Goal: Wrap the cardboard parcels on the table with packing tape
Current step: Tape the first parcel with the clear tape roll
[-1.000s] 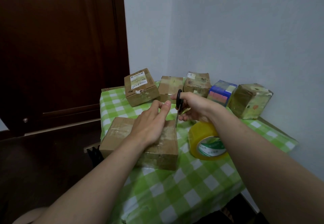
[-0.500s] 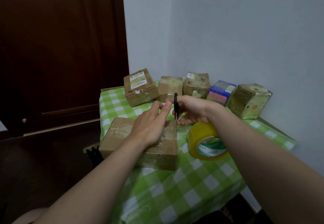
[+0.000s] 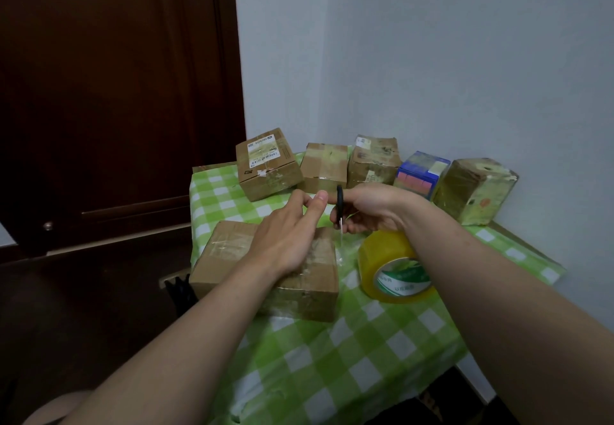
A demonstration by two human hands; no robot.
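A flat cardboard parcel with clear tape across its top lies on the green checked tablecloth. My left hand rests flat on the parcel's top, fingers straight and pointing away from me. Just right of it, my right hand grips black-handled scissors, blades pointing down at the parcel's far right corner, beside a strip of clear tape. A yellow roll of packing tape stands on the cloth right of the parcel, under my right forearm.
Several other parcels line the back of the table: a labelled box, two brown boxes, a blue box and a tape-covered box. A white wall is behind and right, a dark wooden door on the left.
My right hand turned the scissors from a slant to nearly upright and brought them closer to my left fingertips. The left hand stayed on the parcel.
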